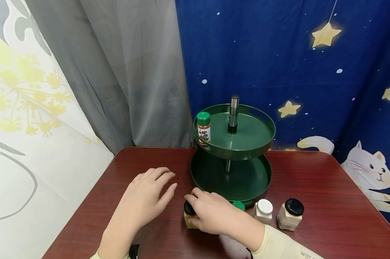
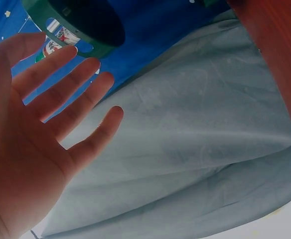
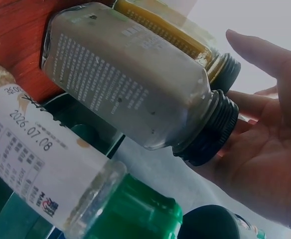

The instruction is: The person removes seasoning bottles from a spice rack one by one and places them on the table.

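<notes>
My right hand [image 1: 212, 212] reaches over a jar of yellow seasoning [image 1: 191, 220] with a black lid, its fingertips at the lid. In the right wrist view, the yellow jar's lid [image 3: 226, 73] lies between the spread thumb and fingers, and a gap shows beside the thumb. Next to it stands a jar of greyish powder [image 3: 128, 79], black-lidded too; my hand hides it in the head view. A green-capped shaker bottle [image 3: 51, 154] with a white label is close by. My left hand [image 1: 144, 201] hovers over the table's left part, fingers spread, holding nothing.
A two-tier dark green round rack [image 1: 235, 154] stands at the back of the red-brown table [image 1: 314, 180]. On its top tier is a green-capped chili powder bottle [image 1: 204, 128]. To the right are a white-lidded jar [image 1: 263, 211] and a black-lidded jar [image 1: 290, 214].
</notes>
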### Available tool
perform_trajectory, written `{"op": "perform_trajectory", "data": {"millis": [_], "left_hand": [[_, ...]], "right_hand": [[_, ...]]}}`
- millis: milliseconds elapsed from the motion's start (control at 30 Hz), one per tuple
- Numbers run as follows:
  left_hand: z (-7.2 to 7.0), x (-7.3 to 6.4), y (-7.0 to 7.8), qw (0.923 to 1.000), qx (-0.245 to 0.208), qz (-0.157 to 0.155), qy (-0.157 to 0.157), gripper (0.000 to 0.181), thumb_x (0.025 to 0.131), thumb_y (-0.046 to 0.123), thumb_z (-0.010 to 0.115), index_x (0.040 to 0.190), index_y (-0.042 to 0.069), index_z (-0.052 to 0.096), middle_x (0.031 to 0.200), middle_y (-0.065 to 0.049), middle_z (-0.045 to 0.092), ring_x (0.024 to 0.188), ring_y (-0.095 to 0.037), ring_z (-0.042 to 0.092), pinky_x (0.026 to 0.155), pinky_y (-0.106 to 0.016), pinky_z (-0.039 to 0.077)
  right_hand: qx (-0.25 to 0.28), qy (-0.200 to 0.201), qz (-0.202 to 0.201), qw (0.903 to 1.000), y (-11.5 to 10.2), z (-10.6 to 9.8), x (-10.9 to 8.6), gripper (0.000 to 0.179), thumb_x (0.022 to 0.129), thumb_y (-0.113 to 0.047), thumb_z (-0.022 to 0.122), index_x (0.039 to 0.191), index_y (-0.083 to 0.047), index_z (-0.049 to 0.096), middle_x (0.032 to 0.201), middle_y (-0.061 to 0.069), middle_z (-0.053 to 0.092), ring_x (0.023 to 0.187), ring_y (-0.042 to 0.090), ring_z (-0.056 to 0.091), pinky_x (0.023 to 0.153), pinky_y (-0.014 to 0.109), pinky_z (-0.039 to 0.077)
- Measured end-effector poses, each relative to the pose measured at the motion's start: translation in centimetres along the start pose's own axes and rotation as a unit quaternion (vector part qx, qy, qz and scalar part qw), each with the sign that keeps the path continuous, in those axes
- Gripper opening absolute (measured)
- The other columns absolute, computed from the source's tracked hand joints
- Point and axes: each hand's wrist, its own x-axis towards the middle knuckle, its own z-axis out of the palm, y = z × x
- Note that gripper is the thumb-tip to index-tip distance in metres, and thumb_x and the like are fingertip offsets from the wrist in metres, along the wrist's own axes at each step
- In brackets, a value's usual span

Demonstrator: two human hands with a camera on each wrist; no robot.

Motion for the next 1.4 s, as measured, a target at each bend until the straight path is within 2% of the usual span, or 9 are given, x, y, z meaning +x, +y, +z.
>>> {"op": "perform_trajectory", "data": {"millis": [200, 367, 600, 733, 933, 1100, 1233, 1300, 1400], "left_hand": [[-0.1, 0.0, 0.0, 1.0000, 0.000, -0.001, 0.005, 0.025, 0.097, 0.029, 0.075, 0.117, 0.014, 0.078, 0.122, -0.003, 0.075, 0.112, -0.024, 0.072, 0.092, -0.047, 0.062], [-0.1, 0.2, -0.1, 0.9999, -0.004, -0.003, 0.011, 0.028, 0.098, 0.031, 0.074, 0.121, 0.015, 0.077, 0.127, -0.004, 0.073, 0.114, -0.026, 0.071, 0.093, -0.049, 0.062], [-0.2, 0.8, -0.1, 0.9995, -0.005, 0.010, 0.030, 0.031, 0.097, 0.032, 0.075, 0.122, 0.014, 0.076, 0.128, -0.006, 0.073, 0.116, -0.027, 0.070, 0.096, -0.051, 0.061], [-0.5, 1.4, -0.1, 0.9984, -0.010, 0.018, 0.053, 0.035, 0.096, 0.034, 0.075, 0.124, 0.014, 0.075, 0.134, -0.008, 0.071, 0.122, -0.030, 0.067, 0.098, -0.054, 0.059], [-1.3, 3.2, -0.3, 0.9956, -0.013, 0.035, 0.086, 0.044, 0.095, 0.040, 0.077, 0.129, 0.013, 0.074, 0.146, -0.012, 0.065, 0.135, -0.036, 0.061, 0.100, -0.059, 0.058], [-2.2, 4.9, -0.6, 0.9968, -0.002, 0.028, 0.075, 0.063, 0.096, 0.056, 0.072, 0.144, 0.016, 0.067, 0.164, -0.011, 0.051, 0.150, -0.039, 0.049, 0.112, -0.061, 0.052], [-2.6, 6.0, -0.7, 0.9984, 0.003, 0.016, 0.055, 0.070, 0.098, 0.062, 0.066, 0.153, 0.019, 0.060, 0.169, -0.010, 0.044, 0.154, -0.040, 0.044, 0.114, -0.063, 0.049], [-2.7, 6.6, -0.7, 0.9986, 0.004, 0.012, 0.050, 0.070, 0.099, 0.063, 0.065, 0.154, 0.019, 0.058, 0.169, -0.010, 0.044, 0.153, -0.040, 0.045, 0.113, -0.063, 0.049], [-2.7, 7.4, -0.8, 0.9983, 0.001, 0.008, 0.058, 0.068, 0.099, 0.060, 0.066, 0.152, 0.018, 0.060, 0.166, -0.011, 0.048, 0.147, -0.040, 0.051, 0.110, -0.063, 0.052]], "right_hand": [[0.000, 0.000, 0.008, 1.0000, -0.1, -0.4, -0.2, 0.058, 0.096, -0.041, 0.077, 0.144, -0.012, 0.064, 0.128, 0.001, 0.064, 0.106, 0.016, 0.068, 0.093, 0.031, 0.061], [-0.003, 0.009, 0.007, 0.9999, -0.2, -1.5, -0.5, 0.057, 0.097, -0.039, 0.077, 0.144, -0.012, 0.063, 0.132, 0.002, 0.063, 0.111, 0.017, 0.067, 0.096, 0.032, 0.060], [0.006, 0.015, 0.009, 0.9998, -0.2, -3.6, -0.7, 0.056, 0.098, -0.042, 0.076, 0.144, -0.013, 0.064, 0.137, 0.003, 0.063, 0.115, 0.017, 0.066, 0.097, 0.032, 0.060], [0.026, 0.050, -0.001, 0.9984, -0.1, -5.4, -0.9, 0.050, 0.101, -0.039, 0.074, 0.142, -0.012, 0.066, 0.136, 0.003, 0.064, 0.115, 0.016, 0.067, 0.097, 0.034, 0.062], [0.042, 0.142, -0.018, 0.9888, 0.2, -9.4, -1.1, 0.042, 0.101, -0.034, 0.074, 0.137, -0.012, 0.069, 0.134, 0.003, 0.067, 0.112, 0.015, 0.072, 0.092, 0.037, 0.064], [0.039, 0.204, -0.013, 0.9780, 1.0, -12.7, -0.8, 0.037, 0.100, -0.028, 0.075, 0.133, -0.012, 0.070, 0.135, 0.003, 0.067, 0.113, 0.016, 0.072, 0.094, 0.038, 0.063], [0.035, 0.243, -0.014, 0.9693, 1.8, -14.9, -0.1, 0.031, 0.100, -0.021, 0.075, 0.128, -0.010, 0.072, 0.133, 0.007, 0.066, 0.102, 0.019, 0.073, 0.087, 0.037, 0.063], [0.031, 0.253, -0.013, 0.9670, 2.1, -15.8, 0.4, 0.028, 0.100, -0.019, 0.075, 0.126, -0.008, 0.072, 0.132, 0.008, 0.064, 0.095, 0.020, 0.072, 0.082, 0.036, 0.063], [0.029, 0.245, 0.007, 0.9690, 2.4, -16.8, 1.3, 0.028, 0.101, -0.018, 0.072, 0.127, -0.007, 0.071, 0.135, 0.010, 0.060, 0.093, 0.020, 0.070, 0.081, 0.035, 0.063]]}}
